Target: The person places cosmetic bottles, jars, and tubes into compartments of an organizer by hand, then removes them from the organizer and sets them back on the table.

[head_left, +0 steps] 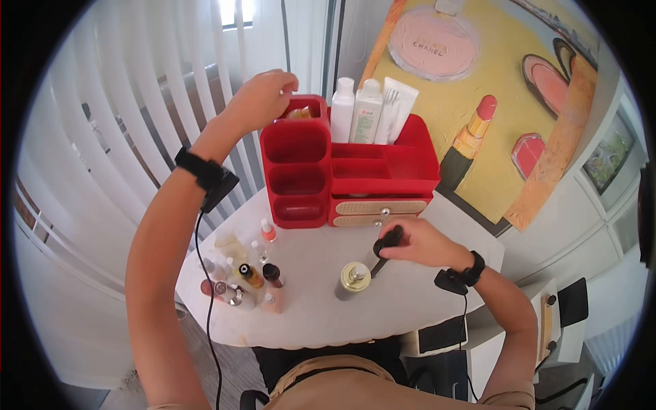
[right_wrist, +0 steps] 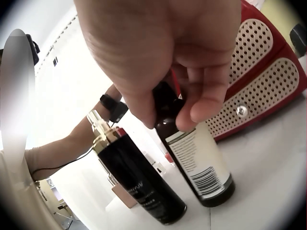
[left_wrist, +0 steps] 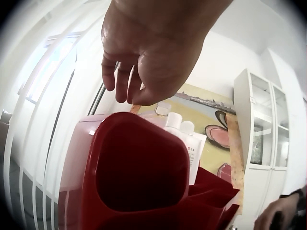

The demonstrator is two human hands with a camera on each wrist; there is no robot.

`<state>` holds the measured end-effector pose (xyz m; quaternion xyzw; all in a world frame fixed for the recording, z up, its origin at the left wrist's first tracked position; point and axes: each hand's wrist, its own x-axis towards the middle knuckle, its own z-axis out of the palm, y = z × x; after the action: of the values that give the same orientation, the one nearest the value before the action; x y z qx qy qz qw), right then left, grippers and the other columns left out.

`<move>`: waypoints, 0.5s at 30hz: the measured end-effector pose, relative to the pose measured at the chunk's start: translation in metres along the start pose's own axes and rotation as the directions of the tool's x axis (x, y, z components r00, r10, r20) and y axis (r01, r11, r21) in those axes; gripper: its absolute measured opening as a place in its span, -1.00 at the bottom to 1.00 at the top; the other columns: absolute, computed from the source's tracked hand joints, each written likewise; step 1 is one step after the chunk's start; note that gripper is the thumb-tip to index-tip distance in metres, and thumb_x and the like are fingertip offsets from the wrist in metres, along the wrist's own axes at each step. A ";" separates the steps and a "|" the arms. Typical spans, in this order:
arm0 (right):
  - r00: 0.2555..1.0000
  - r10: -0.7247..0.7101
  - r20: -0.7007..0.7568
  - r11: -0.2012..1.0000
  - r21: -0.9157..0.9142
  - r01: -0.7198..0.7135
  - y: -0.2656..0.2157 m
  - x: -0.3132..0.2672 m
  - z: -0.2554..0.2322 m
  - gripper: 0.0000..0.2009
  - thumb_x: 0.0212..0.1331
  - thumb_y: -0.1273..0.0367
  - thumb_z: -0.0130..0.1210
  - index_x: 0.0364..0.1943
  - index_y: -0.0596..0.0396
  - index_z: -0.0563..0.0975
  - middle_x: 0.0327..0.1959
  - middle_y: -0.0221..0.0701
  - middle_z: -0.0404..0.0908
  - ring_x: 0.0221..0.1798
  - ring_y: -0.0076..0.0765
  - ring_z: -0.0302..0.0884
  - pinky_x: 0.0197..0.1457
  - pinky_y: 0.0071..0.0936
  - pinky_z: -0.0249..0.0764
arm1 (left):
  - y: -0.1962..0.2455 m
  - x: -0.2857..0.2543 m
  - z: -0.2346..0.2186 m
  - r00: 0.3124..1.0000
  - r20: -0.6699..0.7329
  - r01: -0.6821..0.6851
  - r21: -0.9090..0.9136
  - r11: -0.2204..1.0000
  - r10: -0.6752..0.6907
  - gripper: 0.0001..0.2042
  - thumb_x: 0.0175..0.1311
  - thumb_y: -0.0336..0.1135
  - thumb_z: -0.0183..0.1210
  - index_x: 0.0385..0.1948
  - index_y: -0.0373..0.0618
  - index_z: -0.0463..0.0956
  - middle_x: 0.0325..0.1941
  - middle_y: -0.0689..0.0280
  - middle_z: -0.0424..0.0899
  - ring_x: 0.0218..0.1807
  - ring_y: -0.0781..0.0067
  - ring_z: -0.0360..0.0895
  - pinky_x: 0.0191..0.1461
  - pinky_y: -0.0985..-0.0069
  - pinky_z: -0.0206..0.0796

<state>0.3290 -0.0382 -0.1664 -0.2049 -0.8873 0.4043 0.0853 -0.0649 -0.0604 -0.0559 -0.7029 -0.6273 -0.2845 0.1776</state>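
Observation:
My left hand (head_left: pixel 263 97) is over the back compartment of a red cosmetics organizer (head_left: pixel 295 126), where something amber shows inside. In the left wrist view its fingers hang loosely above the red rim, with nothing seen between them. Near the organizer's drawers, my right hand (head_left: pixel 429 244) pinches a dark brown bottle (right_wrist: pixel 196 158) by its black top. A pale label with a barcode faces the right wrist camera, and the bottle's base is at the white tabletop. Just beside it stands a black bottle with a gold pump top (right_wrist: pixel 139 177).
Several nail polishes and small bottles (head_left: pixel 272 275) cluster on the left of the white table (head_left: pixel 307 321). White bottles (head_left: pixel 367 113) and a tube (head_left: pixel 403 102) stand at the organizer's back. Behind are vertical blinds (head_left: pixel 137 109) and a painting (head_left: pixel 471 137) of cosmetics.

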 end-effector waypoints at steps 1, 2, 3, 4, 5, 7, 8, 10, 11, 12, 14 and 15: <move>0.996 0.084 -0.027 0.993 0.085 -0.081 -0.009 -0.001 -0.008 -0.67 0.24 0.30 0.39 0.01 0.06 0.56 -0.22 -0.48 0.68 -0.29 -0.61 0.59 -0.18 -0.54 0.55 | 0.004 -0.002 -0.006 0.999 0.007 0.050 -0.064 0.997 -0.050 -0.81 0.32 -0.42 0.05 -0.16 -0.21 0.63 -0.15 0.06 0.69 -0.10 0.04 0.65 0.02 0.23 0.51; 0.995 0.021 -0.100 0.975 0.221 0.001 -0.012 0.000 -0.024 -0.70 0.29 0.31 0.35 0.02 0.05 0.55 -0.27 -0.51 0.68 -0.30 -0.67 0.60 -0.25 -0.59 0.54 | 0.008 -0.004 -0.015 0.998 0.016 0.059 -0.070 0.996 -0.058 -0.82 0.37 -0.44 0.10 -0.10 -0.25 0.62 -0.13 0.10 0.71 -0.16 0.19 0.63 0.00 0.34 0.53; 0.977 0.005 -0.212 0.976 0.216 0.042 -0.023 0.000 -0.045 -0.70 0.29 0.32 0.35 0.02 0.06 0.55 -0.28 -0.50 0.68 -0.31 -0.66 0.60 -0.28 -0.62 0.52 | 0.010 -0.006 -0.019 0.998 0.012 0.056 -0.067 0.996 -0.055 -0.82 0.37 -0.44 0.10 -0.10 -0.25 0.62 -0.13 0.10 0.71 -0.16 0.19 0.63 0.00 0.34 0.53; 0.947 -0.012 -0.322 0.975 0.206 0.083 -0.036 0.001 -0.067 -0.70 0.30 0.33 0.34 0.02 0.06 0.54 -0.30 -0.49 0.68 -0.33 -0.66 0.60 -0.32 -0.65 0.50 | 0.012 -0.008 -0.022 0.999 0.001 0.052 -0.063 0.997 -0.052 -0.82 0.38 -0.44 0.09 -0.09 -0.25 0.62 -0.13 0.11 0.72 -0.16 0.21 0.63 -0.02 0.35 0.54; 0.894 0.032 -0.448 0.979 0.193 0.062 -0.045 0.006 -0.088 -0.70 0.29 0.32 0.34 0.01 0.08 0.54 -0.31 -0.49 0.67 -0.37 -0.66 0.58 -0.37 -0.67 0.46 | 0.014 -0.010 -0.026 0.999 -0.008 0.048 -0.058 0.997 -0.049 -0.82 0.40 -0.44 0.08 -0.09 -0.25 0.62 -0.13 0.11 0.73 -0.17 0.24 0.64 -0.03 0.36 0.54; 0.816 -0.059 -0.575 0.995 0.033 0.095 -0.052 0.024 -0.128 -0.72 0.28 0.34 0.33 -0.03 0.14 0.55 -0.33 -0.45 0.65 -0.44 -0.64 0.54 -0.41 -0.63 0.45 | 0.024 -0.014 -0.032 0.998 -0.017 0.062 -0.099 0.993 -0.064 -0.81 0.41 -0.44 0.07 -0.09 -0.25 0.62 -0.14 0.12 0.73 -0.17 0.26 0.64 -0.06 0.36 0.54; 0.787 -0.126 -0.604 0.991 -0.039 0.129 -0.047 0.037 -0.146 -0.72 0.26 0.34 0.33 -0.06 0.17 0.54 -0.33 -0.43 0.64 -0.46 -0.63 0.53 -0.43 -0.61 0.46 | 0.029 -0.017 -0.034 0.996 -0.021 0.078 -0.143 0.987 -0.082 -0.81 0.42 -0.43 0.07 -0.09 -0.25 0.62 -0.14 0.12 0.74 -0.18 0.28 0.64 -0.08 0.36 0.55; 0.801 -0.134 -0.583 0.988 -0.137 0.066 -0.032 0.064 -0.170 -0.72 0.26 0.33 0.34 -0.07 0.17 0.54 -0.33 -0.42 0.63 -0.46 -0.62 0.54 -0.43 -0.60 0.47 | 0.044 -0.022 -0.041 0.994 -0.006 0.104 -0.183 0.978 -0.107 -0.81 0.42 -0.42 0.07 -0.09 -0.24 0.62 -0.14 0.13 0.74 -0.18 0.31 0.64 -0.10 0.36 0.55; 0.819 -0.132 -0.559 0.973 -0.231 -0.001 -0.023 0.077 -0.177 -0.71 0.25 0.32 0.34 -0.09 0.18 0.54 -0.33 -0.41 0.63 -0.46 -0.61 0.55 -0.44 -0.58 0.48 | 0.051 -0.025 -0.044 0.990 0.016 0.137 -0.225 0.965 -0.137 -0.81 0.41 -0.42 0.08 -0.09 -0.24 0.62 -0.14 0.13 0.75 -0.19 0.33 0.65 -0.12 0.36 0.55; 0.816 -0.142 -0.561 0.972 -0.235 0.008 -0.014 0.088 -0.181 -0.71 0.25 0.32 0.34 -0.09 0.18 0.54 -0.33 -0.41 0.63 -0.46 -0.61 0.55 -0.44 -0.58 0.48 | 0.056 -0.029 -0.048 0.992 0.039 0.124 -0.224 0.967 -0.118 -0.82 0.39 -0.42 0.10 -0.09 -0.22 0.63 -0.15 0.14 0.73 -0.18 0.32 0.65 -0.10 0.36 0.55; 0.848 -0.059 -0.527 0.970 -0.230 -0.075 0.009 0.110 -0.184 -0.63 0.19 0.24 0.37 -0.09 0.23 0.55 -0.35 -0.31 0.65 -0.43 -0.48 0.59 -0.41 -0.48 0.48 | 0.065 -0.038 -0.048 0.996 0.057 0.077 -0.235 0.969 -0.065 -0.83 0.36 -0.44 0.11 -0.12 -0.22 0.62 -0.16 0.14 0.72 -0.17 0.29 0.65 -0.06 0.37 0.54; 0.847 -0.065 -0.528 0.971 -0.230 -0.069 0.026 0.122 -0.182 -0.63 0.19 0.24 0.37 -0.09 0.23 0.55 -0.35 -0.31 0.65 -0.43 -0.48 0.59 -0.41 -0.48 0.48 | 0.070 -0.044 -0.047 0.997 0.079 0.035 -0.255 0.966 -0.016 -0.85 0.34 -0.45 0.12 -0.15 -0.21 0.62 -0.18 0.15 0.71 -0.16 0.26 0.66 -0.03 0.38 0.54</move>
<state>0.2847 0.1539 -0.0674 -0.3184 -0.8710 0.2214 0.3015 -0.0067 -0.1338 -0.0391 -0.7222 -0.6006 -0.3382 0.0577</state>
